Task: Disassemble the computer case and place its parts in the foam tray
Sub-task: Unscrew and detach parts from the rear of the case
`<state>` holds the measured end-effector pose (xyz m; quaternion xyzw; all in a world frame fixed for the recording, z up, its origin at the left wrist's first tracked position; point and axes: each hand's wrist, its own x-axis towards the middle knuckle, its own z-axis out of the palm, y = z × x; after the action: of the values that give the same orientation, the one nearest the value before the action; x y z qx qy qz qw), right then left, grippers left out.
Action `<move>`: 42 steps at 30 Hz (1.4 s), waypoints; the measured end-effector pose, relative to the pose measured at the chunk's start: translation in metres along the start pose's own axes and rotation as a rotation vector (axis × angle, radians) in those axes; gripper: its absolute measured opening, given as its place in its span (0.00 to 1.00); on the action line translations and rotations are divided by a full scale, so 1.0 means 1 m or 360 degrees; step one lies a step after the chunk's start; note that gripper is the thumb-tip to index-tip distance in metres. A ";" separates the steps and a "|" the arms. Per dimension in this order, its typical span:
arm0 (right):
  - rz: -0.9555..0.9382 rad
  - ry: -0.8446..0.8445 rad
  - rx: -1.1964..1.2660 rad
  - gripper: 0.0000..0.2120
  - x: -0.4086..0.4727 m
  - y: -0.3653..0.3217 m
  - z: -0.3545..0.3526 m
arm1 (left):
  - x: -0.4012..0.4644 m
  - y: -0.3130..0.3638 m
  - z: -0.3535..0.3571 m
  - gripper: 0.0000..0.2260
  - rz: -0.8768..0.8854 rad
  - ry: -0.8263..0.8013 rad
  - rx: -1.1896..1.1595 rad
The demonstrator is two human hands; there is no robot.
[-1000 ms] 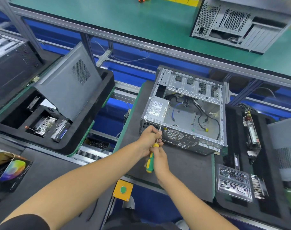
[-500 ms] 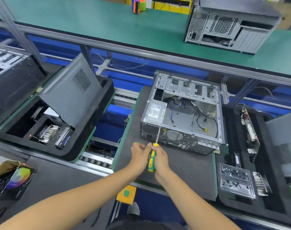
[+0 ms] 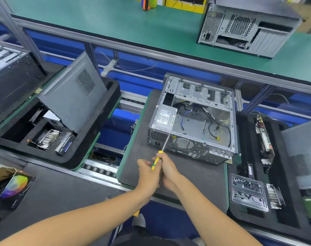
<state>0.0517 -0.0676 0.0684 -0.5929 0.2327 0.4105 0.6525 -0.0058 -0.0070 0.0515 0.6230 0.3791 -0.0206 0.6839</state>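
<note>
A: Item 1, computer case (image 3: 195,119)?
B: Lying on its side, open face up, on the dark pad just ahead of both hands and a bit to the right. Back panel w/ the vents faces the hands. Power supply (image 3: 166,118) sits in the near-left corner inside; loose cables farther in.

A: Item 2, screwdriver (image 3: 159,154)?
B: Yellow-green handle, steel shaft. Long axis runs from the hands forward and up-right; tip meets the back panel close to the power supply's near edge. Screw head too small to see.

A: Hands?
B: Right hand (image 3: 169,170) curled round the handle from the right side. Left hand (image 3: 148,173) touching the handle from the left, fingers curled in. Whether it grips or just steadies, can't tell. Both are near the panel, the right a little nearer.

A: Foam tray?
B: Foam tray (image 3: 243,217) well off to the right of the hands, already holds boards and a clear blister pack. A second tray sits well off to the left.

A: Judgement?
B: Prob. a power-supply screw. Next move turns on keeping the shaft in line w/ it.
</note>
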 end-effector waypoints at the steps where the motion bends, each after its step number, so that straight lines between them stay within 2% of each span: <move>1: -0.0011 -0.0008 0.0019 0.13 0.001 0.000 -0.002 | -0.001 0.001 0.000 0.13 0.0041 -0.0060 0.0023; 4: -0.0099 -0.0097 0.0112 0.14 0.003 -0.004 -0.004 | -0.001 0.005 0.004 0.13 0.0043 -0.0148 0.0004; 8: -0.0171 -0.0176 0.0300 0.15 0.009 -0.009 -0.006 | -0.001 0.003 0.010 0.17 -0.0066 -0.0233 -0.0128; 11: -0.0211 -0.0165 0.0249 0.14 0.014 -0.007 -0.007 | -0.002 0.005 0.014 0.16 -0.0164 -0.0235 -0.0300; 15: -0.0252 -0.0082 0.0106 0.12 0.016 -0.009 -0.006 | 0.000 0.009 0.008 0.12 -0.0217 -0.0400 -0.0382; 16: -0.0248 -0.0058 0.0068 0.10 0.017 -0.012 -0.005 | 0.000 0.011 0.004 0.12 -0.0151 -0.0436 -0.0255; 18: -0.0216 -0.0045 0.0111 0.09 0.018 -0.014 -0.002 | 0.003 0.013 -0.004 0.12 0.0132 -0.0397 0.0269; 20: -0.0160 -0.0088 0.0364 0.11 0.019 -0.014 0.002 | 0.005 0.011 -0.010 0.11 0.0387 -0.0282 0.0725; 22: -0.0164 -0.0113 0.0478 0.12 0.021 -0.011 0.004 | 0.002 0.010 -0.011 0.12 0.0453 -0.0241 0.0888; 26: -0.0211 -0.0114 0.0455 0.13 0.022 -0.012 -0.001 | 0.004 0.010 -0.011 0.12 0.0533 -0.0229 0.1063; 28: -0.0252 -0.0090 0.0378 0.13 0.024 -0.014 -0.002 | 0.006 0.013 -0.008 0.11 0.0414 -0.0335 0.0770; 31: -0.0271 -0.0118 0.0365 0.15 0.025 -0.019 -0.004 | 0.006 0.017 -0.002 0.11 -0.0006 -0.0547 0.0063; 35: -0.0234 -0.0180 0.0290 0.11 0.024 -0.026 -0.008 | 0.009 0.018 -0.004 0.10 -0.0312 -0.0686 -0.0365; 39: -0.0248 -0.0125 0.0217 0.10 0.030 -0.025 -0.008 | 0.014 0.014 -0.005 0.10 -0.0423 -0.0753 -0.0468; 42: -0.0244 -0.0058 0.0192 0.11 0.035 -0.024 -0.006 | 0.019 0.011 -0.009 0.10 -0.0161 -0.0632 -0.0099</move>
<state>0.0917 -0.0635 0.0534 -0.5610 0.1989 0.3553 0.7207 0.0090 0.0115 0.0515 0.5656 0.2682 -0.1655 0.7621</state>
